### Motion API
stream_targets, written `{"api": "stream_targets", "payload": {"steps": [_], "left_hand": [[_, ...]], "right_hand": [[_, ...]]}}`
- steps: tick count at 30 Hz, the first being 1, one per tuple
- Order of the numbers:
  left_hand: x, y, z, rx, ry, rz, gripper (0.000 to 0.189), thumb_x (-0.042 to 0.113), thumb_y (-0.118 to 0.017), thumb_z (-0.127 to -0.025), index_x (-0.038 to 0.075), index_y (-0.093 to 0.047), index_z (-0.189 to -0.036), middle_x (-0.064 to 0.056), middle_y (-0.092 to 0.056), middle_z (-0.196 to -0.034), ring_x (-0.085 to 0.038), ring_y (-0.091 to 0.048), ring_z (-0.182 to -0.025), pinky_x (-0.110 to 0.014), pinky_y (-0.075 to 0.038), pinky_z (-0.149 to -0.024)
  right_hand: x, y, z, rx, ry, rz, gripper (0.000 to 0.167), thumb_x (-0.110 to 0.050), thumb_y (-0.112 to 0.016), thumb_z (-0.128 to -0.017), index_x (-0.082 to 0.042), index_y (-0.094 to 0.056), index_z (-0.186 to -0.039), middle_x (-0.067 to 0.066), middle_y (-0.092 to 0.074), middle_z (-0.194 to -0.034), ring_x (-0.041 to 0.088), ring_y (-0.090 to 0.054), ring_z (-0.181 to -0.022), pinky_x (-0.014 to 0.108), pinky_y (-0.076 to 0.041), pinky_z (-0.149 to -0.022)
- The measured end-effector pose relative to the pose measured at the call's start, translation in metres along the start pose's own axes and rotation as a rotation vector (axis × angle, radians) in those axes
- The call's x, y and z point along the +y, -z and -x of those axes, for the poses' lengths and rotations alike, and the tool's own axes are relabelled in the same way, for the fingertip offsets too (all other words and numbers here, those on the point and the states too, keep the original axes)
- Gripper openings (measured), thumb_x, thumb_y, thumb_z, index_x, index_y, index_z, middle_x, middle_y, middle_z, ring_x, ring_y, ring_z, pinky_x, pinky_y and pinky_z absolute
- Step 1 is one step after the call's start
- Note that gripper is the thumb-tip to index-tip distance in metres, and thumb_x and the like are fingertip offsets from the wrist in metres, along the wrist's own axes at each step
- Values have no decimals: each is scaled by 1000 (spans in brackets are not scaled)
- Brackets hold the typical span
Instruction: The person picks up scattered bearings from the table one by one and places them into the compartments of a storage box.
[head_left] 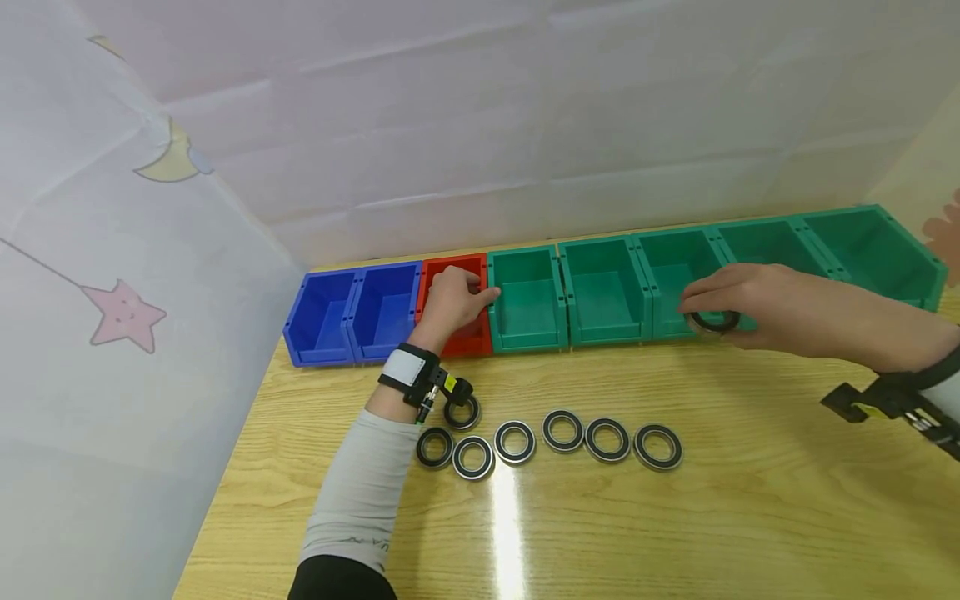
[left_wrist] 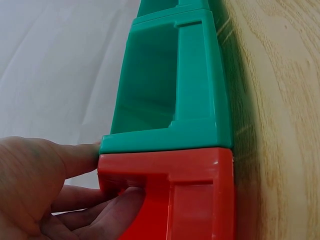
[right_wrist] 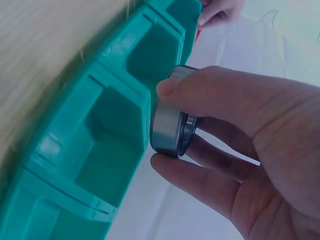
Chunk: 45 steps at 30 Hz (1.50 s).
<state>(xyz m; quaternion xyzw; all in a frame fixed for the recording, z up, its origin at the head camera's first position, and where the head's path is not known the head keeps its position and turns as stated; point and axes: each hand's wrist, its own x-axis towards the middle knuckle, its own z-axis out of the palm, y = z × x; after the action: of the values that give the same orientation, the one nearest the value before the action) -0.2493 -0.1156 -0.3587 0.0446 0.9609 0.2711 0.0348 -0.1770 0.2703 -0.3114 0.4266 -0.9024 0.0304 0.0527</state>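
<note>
In the head view my left hand (head_left: 455, 302) is at the red bin (head_left: 474, 344). Its fingers curl inside that bin, while the thumb lies across at the corner of the neighbouring green bin (left_wrist: 195, 75), with the adjoining walls between them. No loose thing shows in this hand. My right hand (head_left: 757, 304) holds a ball bearing (right_wrist: 167, 125), a steel ring with a dark seal, between thumb and fingers. It hovers over the front of the green bins (head_left: 671, 333), and the right wrist view shows the bearing tilted on edge above them.
Several more bearings (head_left: 514, 442) lie flat on the wooden table (head_left: 585, 533) in front of the bins. Two blue bins (head_left: 322, 354) stand at the left end of the row; more green bins run to the right. A pale draped sheet (head_left: 525, 125) hangs behind.
</note>
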Motion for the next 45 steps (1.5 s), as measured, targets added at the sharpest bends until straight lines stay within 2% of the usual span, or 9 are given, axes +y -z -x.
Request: {"api": "stream_targets", "payload": {"steps": [4,8,11,16,21,26,31,38,45], "left_hand": [[0,0,0,3,-7,3,40,37,-66,-95,3,-72,-113,-12,-72,-91,-23,-60,-76,-31,-49,-66],[1,0,1,4,-7,-2,41,37,-66,-95,3,-71,-116,-13,-73,-98,-24,-63,-83,-32,-53,-72],[2,0,2,-3,-4,-5,44,37,-66,-95,2,-70,-121,-17,-72,-112,-28,-65,-92,-35,-54,-78],[3,0,2,-9,-2,-1,41,37,-66,-95,2,-71,-115,-13,-69,-88,-22,-56,-74,-27,-42,-62],[3,-1,2,-5,-3,0,40,37,-66,-95,2,-72,-114,-11,-68,-87,-20,-54,-75,-25,-39,-61],[3,-1,2,-7,-10,8,40,37,-66,-95,2,-72,-114,-11,-68,-85,-21,-55,-74,-26,-40,-61],[2,-1,3,6,-14,8,38,37,-66,-95,3,-73,-108,-5,-58,-73,-18,-50,-68,-25,-36,-58],[0,-1,4,3,-6,17,34,37,-67,-94,4,-72,-91,1,-39,-59,-17,-41,-60,-25,-28,-53],[3,-1,6,6,4,10,34,37,-66,-95,5,-67,-83,2,-34,-58,-15,-36,-56,-26,-23,-51]], "right_hand": [[9,3,-1,15,-5,4,54,-2,-89,-62,-17,-73,-111,0,-68,-117,18,-62,-98,33,-54,-68],[16,5,-2,31,-5,17,54,0,-89,-60,-16,-73,-110,0,-69,-115,18,-62,-96,34,-54,-68],[22,9,-1,17,-44,25,54,-1,-89,-61,-15,-73,-111,3,-70,-116,25,-64,-105,41,-56,-72],[40,16,3,47,-79,60,54,0,-89,-61,-13,-73,-111,6,-71,-115,28,-66,-101,42,-56,-69],[60,23,10,79,-103,105,60,-1,-91,-56,-11,-72,-112,12,-72,-112,25,-68,-84,35,-53,-60],[76,29,13,-5,-192,98,61,0,-89,-61,-5,-68,-119,20,-69,-116,24,-67,-77,40,-56,-64],[93,32,17,-22,-226,85,60,1,-87,-64,-2,-66,-120,25,-67,-115,30,-68,-78,44,-57,-65],[117,29,28,18,-250,98,54,0,-87,-64,-6,-67,-114,14,-71,-103,25,-67,-75,32,-55,-59],[133,21,41,-13,-337,115,51,1,-85,-66,-1,-66,-114,25,-68,-105,34,-67,-73,45,-56,-63]]}}
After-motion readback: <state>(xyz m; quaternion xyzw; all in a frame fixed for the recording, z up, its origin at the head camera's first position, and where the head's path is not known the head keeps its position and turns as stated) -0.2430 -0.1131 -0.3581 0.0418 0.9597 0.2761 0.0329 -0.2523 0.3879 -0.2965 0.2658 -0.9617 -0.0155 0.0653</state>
